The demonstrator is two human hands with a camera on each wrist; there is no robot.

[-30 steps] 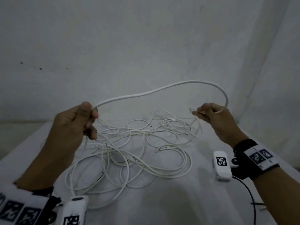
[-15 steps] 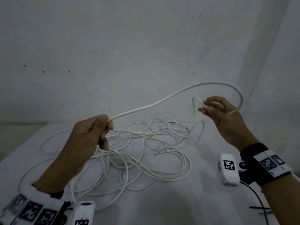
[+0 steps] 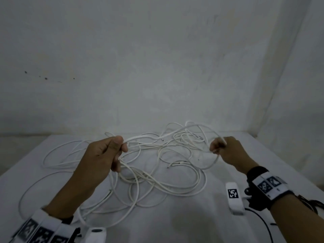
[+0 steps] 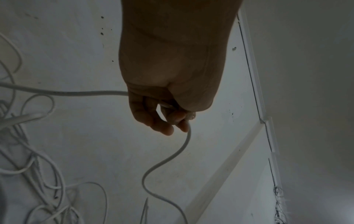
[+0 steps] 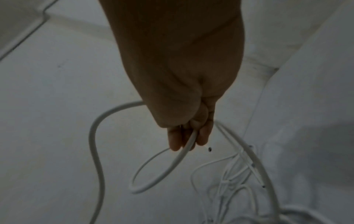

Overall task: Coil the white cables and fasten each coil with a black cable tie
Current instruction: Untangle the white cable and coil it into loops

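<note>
Small cable loop [image 5: 162,169] under right-wrist fingers [image 5: 175,139] only

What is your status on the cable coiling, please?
Left hand and right hand both grip one white cable. No coil finished. Loose cables tangled on the table.

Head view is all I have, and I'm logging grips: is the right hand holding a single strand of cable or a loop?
Observer: A loop. In the right wrist view the cable comes out between the fingers of the right hand and bends round into a small ring below them.
Operator: And the left hand?
Observer: The left wrist view shows the left hand with the cable threaded through its curled fingers, leaving at the fingertips and dropping in an S-bend.
</note>
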